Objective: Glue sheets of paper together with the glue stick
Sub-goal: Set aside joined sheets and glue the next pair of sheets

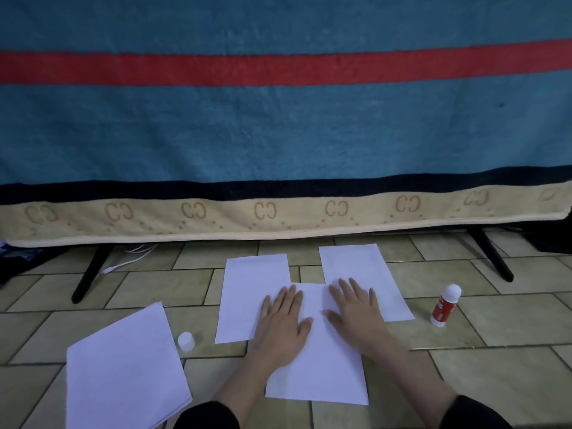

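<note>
Three white sheets lie joined on the tiled floor. A centre sheet [318, 376] overlaps a left sheet [247, 292] and a right sheet [359, 267]. My left hand [283, 323] presses flat, fingers spread, on the overlap of the centre and left sheets. My right hand [356, 314] presses flat on the overlap with the right sheet. The red and white glue stick [445, 305] stands upright and uncapped on the floor to the right. Its white cap [186, 341] sits to the left.
A stack of loose white paper [123, 376] lies at the lower left. A blue towel with a red stripe [278, 119] hangs over a black-legged rack [89, 274] behind the sheets. A white cable [130, 258] trails under it.
</note>
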